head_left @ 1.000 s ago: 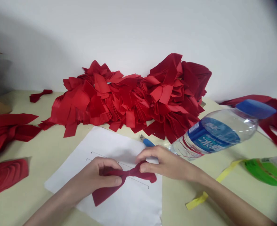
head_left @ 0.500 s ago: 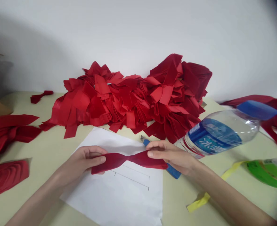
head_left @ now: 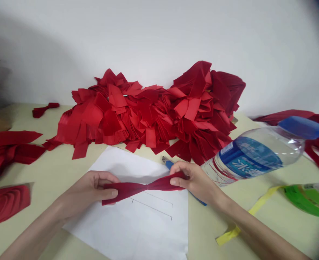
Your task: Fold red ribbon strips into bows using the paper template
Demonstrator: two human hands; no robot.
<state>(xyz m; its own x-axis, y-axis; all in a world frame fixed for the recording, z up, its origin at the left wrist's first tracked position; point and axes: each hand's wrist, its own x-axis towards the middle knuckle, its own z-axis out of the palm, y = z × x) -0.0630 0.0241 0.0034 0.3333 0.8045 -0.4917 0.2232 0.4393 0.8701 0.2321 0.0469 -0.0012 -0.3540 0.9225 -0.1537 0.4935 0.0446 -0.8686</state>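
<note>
Stretched between my two hands is a dark red fabric bow point(head_left: 147, 187), pinched narrow at its middle. My left hand point(head_left: 100, 187) grips its left end between thumb and fingers. At the other end, my right hand point(head_left: 190, 180) is closed on the fabric in the same way. Beneath the bow lies a sheet of white paper point(head_left: 137, 231) with ruled pencil-like lines. A blue utility knife point(head_left: 169, 163) rests at the paper's right edge, partly hidden behind my right hand.
A large heap of red fabric strips point(head_left: 148, 119) lies against the wall. To the right stands a big plastic bottle point(head_left: 254, 155), near a yellow strip point(head_left: 228, 234) and a green packet point(head_left: 306, 200). More red fabric point(head_left: 7, 202) lies left, with a small red bow point(head_left: 44, 109) behind.
The bow has tilted, its left end now lower and its right end higher. My left hand has shifted slightly down and left; both hands keep hold.
</note>
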